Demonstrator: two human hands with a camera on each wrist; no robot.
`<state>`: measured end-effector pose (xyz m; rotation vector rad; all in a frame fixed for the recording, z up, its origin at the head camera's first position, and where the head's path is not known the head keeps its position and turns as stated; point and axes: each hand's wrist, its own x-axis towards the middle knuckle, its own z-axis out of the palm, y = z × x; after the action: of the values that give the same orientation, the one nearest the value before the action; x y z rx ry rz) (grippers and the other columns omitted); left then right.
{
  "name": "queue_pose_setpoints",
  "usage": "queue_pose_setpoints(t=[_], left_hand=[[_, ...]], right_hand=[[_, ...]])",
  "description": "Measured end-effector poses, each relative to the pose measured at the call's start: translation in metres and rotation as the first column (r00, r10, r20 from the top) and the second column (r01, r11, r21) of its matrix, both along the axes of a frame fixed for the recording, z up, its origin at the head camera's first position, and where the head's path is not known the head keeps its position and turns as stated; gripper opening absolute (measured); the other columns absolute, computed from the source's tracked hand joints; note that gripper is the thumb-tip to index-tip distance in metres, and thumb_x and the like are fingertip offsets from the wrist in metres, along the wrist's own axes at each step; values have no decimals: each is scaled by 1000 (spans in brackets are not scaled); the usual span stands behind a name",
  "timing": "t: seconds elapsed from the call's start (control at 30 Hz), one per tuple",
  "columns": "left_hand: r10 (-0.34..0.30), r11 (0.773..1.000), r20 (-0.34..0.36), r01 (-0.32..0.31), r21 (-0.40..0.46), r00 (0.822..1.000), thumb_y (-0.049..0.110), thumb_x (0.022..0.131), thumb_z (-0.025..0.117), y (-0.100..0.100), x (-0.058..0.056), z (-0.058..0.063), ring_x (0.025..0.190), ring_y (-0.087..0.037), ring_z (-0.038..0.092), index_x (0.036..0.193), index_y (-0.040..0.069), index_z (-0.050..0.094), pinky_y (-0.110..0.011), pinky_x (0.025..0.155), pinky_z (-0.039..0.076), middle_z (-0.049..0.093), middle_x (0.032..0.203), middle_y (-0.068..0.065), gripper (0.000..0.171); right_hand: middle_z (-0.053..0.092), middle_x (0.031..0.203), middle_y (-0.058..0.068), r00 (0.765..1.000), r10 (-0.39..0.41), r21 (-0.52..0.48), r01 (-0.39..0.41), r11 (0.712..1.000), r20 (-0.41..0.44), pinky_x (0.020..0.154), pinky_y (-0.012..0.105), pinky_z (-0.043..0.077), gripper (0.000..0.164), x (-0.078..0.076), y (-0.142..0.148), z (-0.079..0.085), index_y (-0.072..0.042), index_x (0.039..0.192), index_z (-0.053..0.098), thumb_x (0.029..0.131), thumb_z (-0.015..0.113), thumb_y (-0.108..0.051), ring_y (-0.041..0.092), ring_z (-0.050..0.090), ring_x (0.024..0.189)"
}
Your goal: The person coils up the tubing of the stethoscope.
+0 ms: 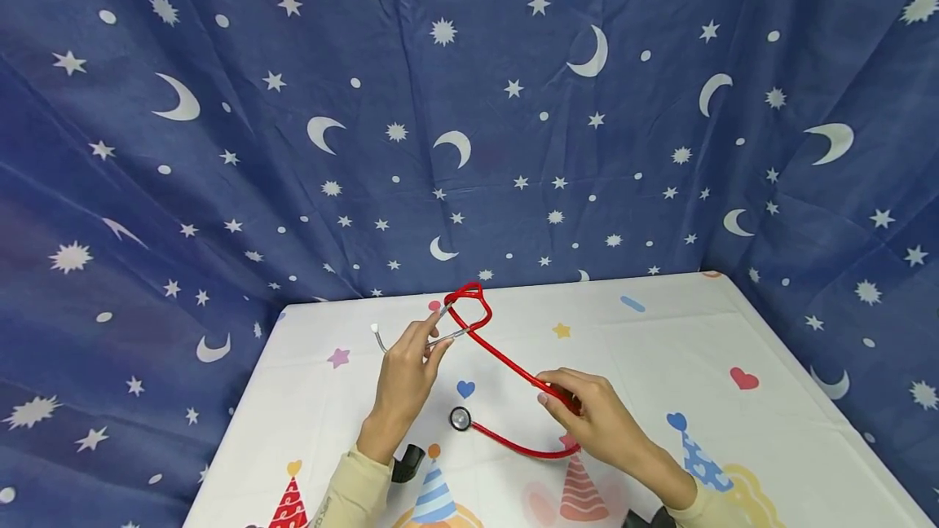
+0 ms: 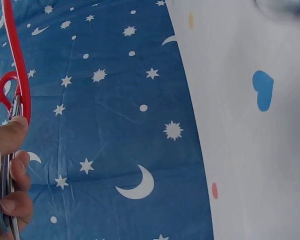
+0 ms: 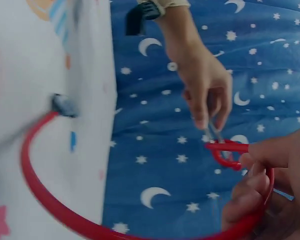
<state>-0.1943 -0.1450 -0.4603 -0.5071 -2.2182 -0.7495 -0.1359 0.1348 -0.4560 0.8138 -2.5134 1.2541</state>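
Note:
A red stethoscope (image 1: 506,361) is stretched between both hands above the white table. My left hand (image 1: 405,377) pinches its metal ear tubes between thumb and fingers; one white ear tip (image 1: 375,328) pokes out to the left. Beyond those fingers the red tubing makes a small loop. My right hand (image 1: 597,418) grips the red tubing further along, fingers curled round it. From the right hand the tube hangs in a curve, ending at the round chest piece (image 1: 460,419), left of that hand. In the right wrist view the chest piece (image 3: 65,105) looks blurred.
The white tablecloth (image 1: 660,349) carries printed hearts, stars and party hats. Behind the table and along both sides hangs a dark blue curtain (image 1: 513,145) with moons and stars. A black wrist mount (image 1: 407,464) sits at the left sleeve.

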Motion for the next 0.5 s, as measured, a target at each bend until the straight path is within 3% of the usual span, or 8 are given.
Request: queue_pose_setpoints(t=[0.23,0.5], left_hand=[[1,998,-36,-4,-63,999,12,82,80,5,0,7,63,-11,59,126,3,64,-21,54,50,68,89,-6,48],[-76,987,-33,71,-142,997,14,82,80,15,6,11,71,-14,67,127,3,63,-24,61,55,69,91,-3,50]], right_hand=[[50,74,-14,988,10,-28,-14,999,-151,45,13,35,17,-2,5,30,-14,108,71,92,68,-9,-5,37,57],[50,76,-10,935,34,-26,-46,999,-354,51,7,31,21,-15,5,58,-13,104,71,87,71,-1,-4,36,60]])
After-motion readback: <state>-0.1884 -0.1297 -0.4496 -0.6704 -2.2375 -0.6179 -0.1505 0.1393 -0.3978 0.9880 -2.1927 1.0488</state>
